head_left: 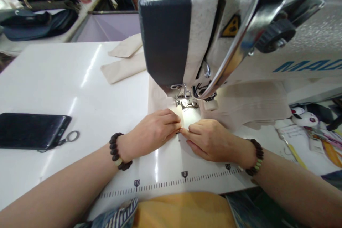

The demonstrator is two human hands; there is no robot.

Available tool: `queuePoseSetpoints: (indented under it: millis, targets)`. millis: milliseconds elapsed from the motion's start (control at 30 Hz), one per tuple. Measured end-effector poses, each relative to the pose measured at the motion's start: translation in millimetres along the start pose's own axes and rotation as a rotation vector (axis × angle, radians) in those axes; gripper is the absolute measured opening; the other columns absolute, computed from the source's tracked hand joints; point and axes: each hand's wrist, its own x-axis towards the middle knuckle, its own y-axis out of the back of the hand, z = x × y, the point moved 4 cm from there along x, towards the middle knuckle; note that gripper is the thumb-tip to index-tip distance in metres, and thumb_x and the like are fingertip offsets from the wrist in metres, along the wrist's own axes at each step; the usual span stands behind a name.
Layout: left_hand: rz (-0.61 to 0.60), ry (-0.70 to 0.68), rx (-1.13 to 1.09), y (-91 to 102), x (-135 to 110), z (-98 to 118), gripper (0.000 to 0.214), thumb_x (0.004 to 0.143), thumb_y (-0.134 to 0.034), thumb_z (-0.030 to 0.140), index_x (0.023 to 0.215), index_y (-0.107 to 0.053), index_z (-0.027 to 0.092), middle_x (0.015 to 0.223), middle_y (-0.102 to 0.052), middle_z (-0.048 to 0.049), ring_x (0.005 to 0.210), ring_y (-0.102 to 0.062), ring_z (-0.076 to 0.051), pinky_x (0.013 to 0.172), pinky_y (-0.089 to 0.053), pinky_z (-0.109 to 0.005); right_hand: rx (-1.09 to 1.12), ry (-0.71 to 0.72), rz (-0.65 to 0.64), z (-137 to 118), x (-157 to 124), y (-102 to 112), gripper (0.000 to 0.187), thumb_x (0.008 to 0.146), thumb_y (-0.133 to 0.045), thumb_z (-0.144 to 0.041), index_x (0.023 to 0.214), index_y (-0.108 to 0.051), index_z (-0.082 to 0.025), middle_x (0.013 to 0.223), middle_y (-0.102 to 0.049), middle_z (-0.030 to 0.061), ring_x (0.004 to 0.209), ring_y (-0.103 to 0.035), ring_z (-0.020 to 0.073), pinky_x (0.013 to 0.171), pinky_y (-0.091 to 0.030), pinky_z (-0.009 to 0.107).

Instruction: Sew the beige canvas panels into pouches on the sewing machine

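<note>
Cloth [191, 118] is pinched by left hand [156, 129] and right hand [207, 139] just before the foot [188, 104], seemingly being aligned; straight feeding is called for.

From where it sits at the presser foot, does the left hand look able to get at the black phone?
Probably yes: only bare white table lies between the left hand and the phone, though it pins fabric.

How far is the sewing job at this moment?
Looks done: two beige pieces lie behind the machine. In hand: left hand and right hand pinch a cloth just before the presser foot. Left: hard to tell; the stack at right may be unsewn.
</note>
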Motion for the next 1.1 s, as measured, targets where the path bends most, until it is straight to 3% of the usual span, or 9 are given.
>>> queuePoseSetpoints:
  millis: [267,433,800,1100]
  targets:
    - [-0.068,-0.001,-0.007,-0.7,-2.2,-0.9,0.024,0.093,-0.04,0.019,0.098,-0.063,0.011,0.096,-0.063,-0.0089,0.09,-0.057,-0.019,0.081,-0.05,-0.032,0.02,0.071,0.114,1.8,-6.6,7.5,0.031,0.092,-0.035,-0.023,0.083,-0.063,-0.013,0.066,-0.057,0.0026,0.059,-0.048,0.0146,0.056,-0.033,0.03]
    - [-0.046,-0.02,0.033,0.8,-3.2,-0.3,0.028,0.095,-0.036,0.02,0.096,-0.063,0.013,0.096,-0.065,-0.0079,0.089,-0.058,-0.018,0.082,-0.05,-0.032,-0.046,0.016,0.176,5.4,-4.5,7.9,0.033,0.094,-0.036,-0.028,0.099,-0.063,-0.01,0.064,-0.056,0.002,0.059,-0.048,0.0149,0.055,-0.033,0.03]
    - [-0.053,-0.035,0.063,6.8,-2.7,0.9,0.033,0.096,-0.03,0.02,0.094,-0.062,0.012,0.097,-0.066,-0.0068,0.091,-0.061,-0.016,0.087,-0.049,-0.03,-0.074,-0.02,0.18,3.4,-2.3,2.8,0.03,0.093,-0.039,-0.028,0.096,-0.064,-0.011,0.066,-0.058,0.0021,0.059,-0.05,0.0155,0.055,-0.032,0.031]
    - [-0.046,0.004,0.122,1.6,-2.0,-10.8,0.042,0.098,-0.02,0.022,0.101,-0.06,0.009,0.103,-0.064,-0.0093,0.102,-0.059,-0.018,0.093,-0.049,-0.033,-0.134,-0.128,0.175,11.6,6.7,1.6,0.029,0.092,-0.041,-0.027,0.101,-0.063,-0.011,0.068,-0.059,0.0032,0.061,-0.051,0.016,0.057,-0.031,0.031]
